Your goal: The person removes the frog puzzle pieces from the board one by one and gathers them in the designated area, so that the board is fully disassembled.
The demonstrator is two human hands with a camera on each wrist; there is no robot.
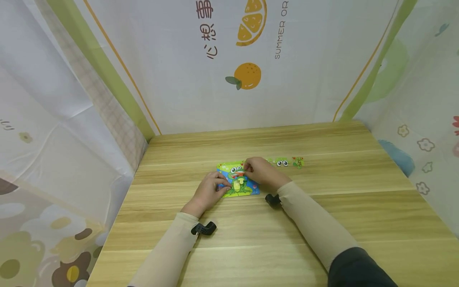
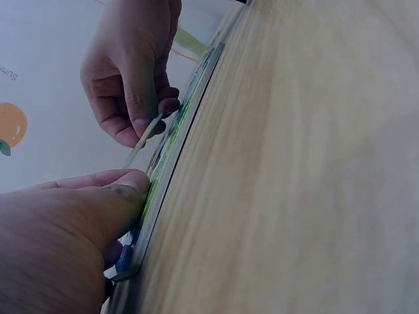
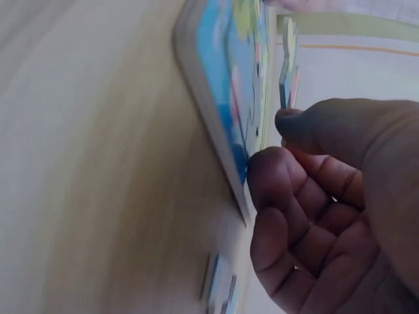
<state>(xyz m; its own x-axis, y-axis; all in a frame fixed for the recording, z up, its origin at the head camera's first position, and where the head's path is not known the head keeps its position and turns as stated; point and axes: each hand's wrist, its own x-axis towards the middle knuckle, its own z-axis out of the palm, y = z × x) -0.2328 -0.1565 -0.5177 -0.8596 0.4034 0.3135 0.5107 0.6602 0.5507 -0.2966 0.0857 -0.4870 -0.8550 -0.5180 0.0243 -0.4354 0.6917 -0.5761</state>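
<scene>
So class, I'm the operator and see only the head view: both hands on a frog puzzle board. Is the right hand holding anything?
Observer: Yes. In the left wrist view the right hand pinches a thin puzzle piece, tilted above the frog puzzle board.
Operator: And the left hand?
Observer: The left hand presses a fingertip on the board's face, holding nothing.
Operator: Is the board flat on the table?
Observer: Yes, the right wrist view shows its edge resting on the wooden table.
</scene>
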